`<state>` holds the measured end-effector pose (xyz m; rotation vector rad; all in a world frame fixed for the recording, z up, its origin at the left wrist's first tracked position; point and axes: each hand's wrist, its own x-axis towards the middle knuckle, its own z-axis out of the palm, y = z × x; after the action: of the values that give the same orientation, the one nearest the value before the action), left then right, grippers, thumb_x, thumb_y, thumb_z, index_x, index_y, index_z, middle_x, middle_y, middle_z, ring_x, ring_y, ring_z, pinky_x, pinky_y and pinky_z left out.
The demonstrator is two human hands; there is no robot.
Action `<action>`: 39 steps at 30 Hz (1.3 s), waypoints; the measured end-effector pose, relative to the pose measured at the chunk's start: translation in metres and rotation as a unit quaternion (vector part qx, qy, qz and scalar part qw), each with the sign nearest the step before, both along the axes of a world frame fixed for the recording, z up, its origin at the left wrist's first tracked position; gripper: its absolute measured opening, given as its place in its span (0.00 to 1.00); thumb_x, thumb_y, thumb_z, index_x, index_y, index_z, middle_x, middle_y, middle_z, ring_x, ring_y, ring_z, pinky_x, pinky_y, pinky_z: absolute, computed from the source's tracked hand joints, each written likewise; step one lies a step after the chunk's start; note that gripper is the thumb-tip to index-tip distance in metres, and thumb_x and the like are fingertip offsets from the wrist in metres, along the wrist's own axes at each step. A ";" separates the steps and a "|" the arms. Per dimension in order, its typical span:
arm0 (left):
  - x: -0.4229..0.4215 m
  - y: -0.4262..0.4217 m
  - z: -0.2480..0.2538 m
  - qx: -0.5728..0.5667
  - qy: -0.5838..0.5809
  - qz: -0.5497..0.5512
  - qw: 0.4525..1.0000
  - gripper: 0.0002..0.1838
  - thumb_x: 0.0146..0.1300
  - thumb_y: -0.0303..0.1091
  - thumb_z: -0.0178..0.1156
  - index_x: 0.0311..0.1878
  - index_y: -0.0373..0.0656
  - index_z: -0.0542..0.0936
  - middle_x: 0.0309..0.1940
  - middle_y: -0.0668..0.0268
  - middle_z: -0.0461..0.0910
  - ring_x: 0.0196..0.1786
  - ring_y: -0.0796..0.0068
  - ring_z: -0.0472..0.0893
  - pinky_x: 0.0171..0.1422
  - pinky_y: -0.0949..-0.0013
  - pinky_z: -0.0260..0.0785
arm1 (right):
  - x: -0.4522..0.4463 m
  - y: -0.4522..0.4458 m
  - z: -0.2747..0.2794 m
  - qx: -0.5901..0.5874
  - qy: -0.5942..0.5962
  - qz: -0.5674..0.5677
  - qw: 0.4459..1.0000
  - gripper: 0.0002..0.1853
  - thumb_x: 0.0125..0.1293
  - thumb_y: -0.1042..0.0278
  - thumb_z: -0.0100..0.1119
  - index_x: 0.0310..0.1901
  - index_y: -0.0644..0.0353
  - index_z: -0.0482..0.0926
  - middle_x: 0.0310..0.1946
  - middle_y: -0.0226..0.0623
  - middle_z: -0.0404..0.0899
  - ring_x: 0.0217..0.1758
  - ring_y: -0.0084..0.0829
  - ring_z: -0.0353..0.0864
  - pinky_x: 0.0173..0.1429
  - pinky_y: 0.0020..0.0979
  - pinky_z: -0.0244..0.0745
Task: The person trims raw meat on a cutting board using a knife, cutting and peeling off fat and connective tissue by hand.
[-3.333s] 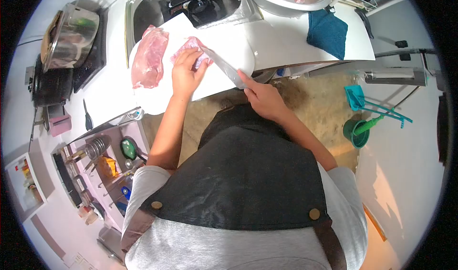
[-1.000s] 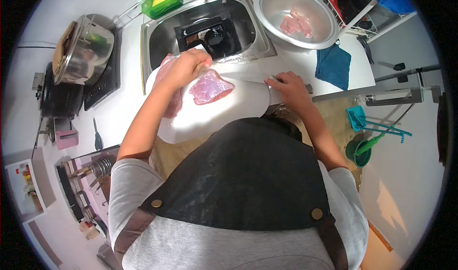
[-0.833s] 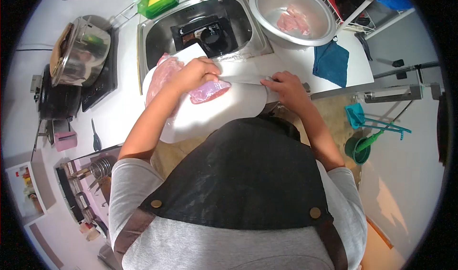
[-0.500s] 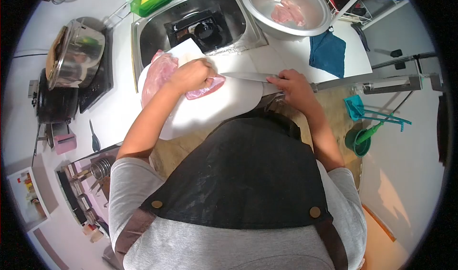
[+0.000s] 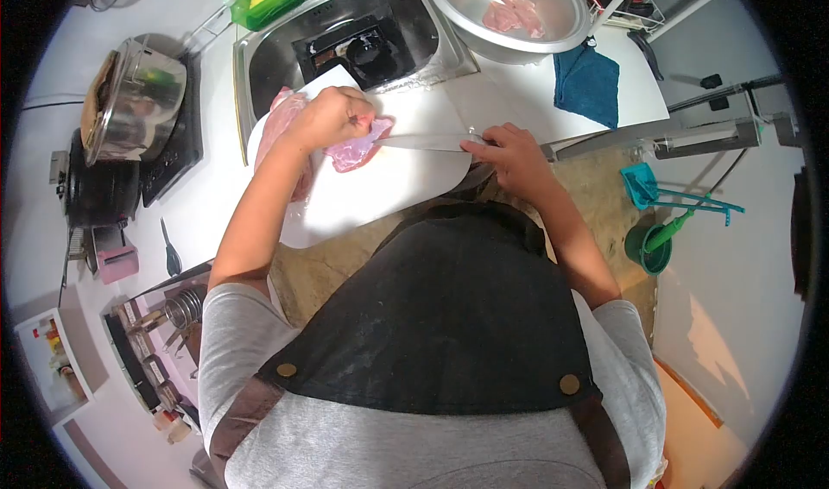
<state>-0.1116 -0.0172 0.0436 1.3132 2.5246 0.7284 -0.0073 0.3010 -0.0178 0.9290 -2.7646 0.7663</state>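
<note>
My left hand (image 5: pixel 335 116) is closed on the edge of a pink piece of raw meat (image 5: pixel 351 155) on a white cutting board (image 5: pixel 389 186). A larger slab of raw meat (image 5: pixel 280 122) lies to the left, partly behind my wrist; whether the two are joined I cannot tell. In my right hand (image 5: pixel 515 159) is a kitchen knife (image 5: pixel 427 143), its handle mostly hidden by the fingers. The blade points left, and its tip meets the right edge of the meat beside my left hand.
Behind the board is a steel sink (image 5: pixel 445 50) with a black tray (image 5: pixel 306 50) in it. A metal bowl (image 5: pixel 560 49) holding raw meat pieces stands at the back right, near a blue cloth (image 5: pixel 587 88). Scissors or a similar dark-handled tool (image 5: pixel 172 256) and a pot (image 5: pixel 160 100) are left.
My right hand has moved the knife left, bringing its tip to the meat's edge. My left hand, still gripping the meat, has shifted slightly left. The view has moved a little.
</note>
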 end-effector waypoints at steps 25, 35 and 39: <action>0.004 0.008 -0.006 -0.015 0.054 -0.041 0.998 0.03 0.45 0.26 0.59 0.25 0.37 0.78 0.22 0.56 0.74 0.27 0.54 0.76 0.34 0.58 0.69 | -0.056 -0.043 -0.022 0.002 0.166 0.065 0.984 0.23 0.54 0.72 0.53 0.53 0.38 0.78 0.42 0.27 0.73 0.47 0.32 0.71 0.49 0.40 0.65; 0.014 0.003 0.001 -0.029 0.063 -0.022 0.997 0.06 0.47 0.26 0.60 0.31 0.37 0.81 0.24 0.56 0.77 0.29 0.55 0.78 0.37 0.60 0.72 | -0.057 -0.057 -0.024 -0.025 0.167 0.064 0.984 0.21 0.55 0.71 0.51 0.51 0.41 0.79 0.42 0.26 0.74 0.47 0.31 0.71 0.52 0.39 0.62; 0.016 0.014 0.003 -0.068 0.073 -0.021 0.995 0.08 0.50 0.27 0.62 0.34 0.37 0.81 0.29 0.56 0.80 0.32 0.56 0.79 0.39 0.61 0.73 | -0.055 -0.082 -0.013 -0.013 0.137 0.098 0.986 0.20 0.56 0.70 0.51 0.51 0.43 0.79 0.43 0.29 0.74 0.49 0.34 0.72 0.52 0.42 0.64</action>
<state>-0.0955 -0.0037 0.0470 1.4141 2.5980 0.4566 -0.0628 0.2189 -0.0306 1.2148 -2.4470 0.6434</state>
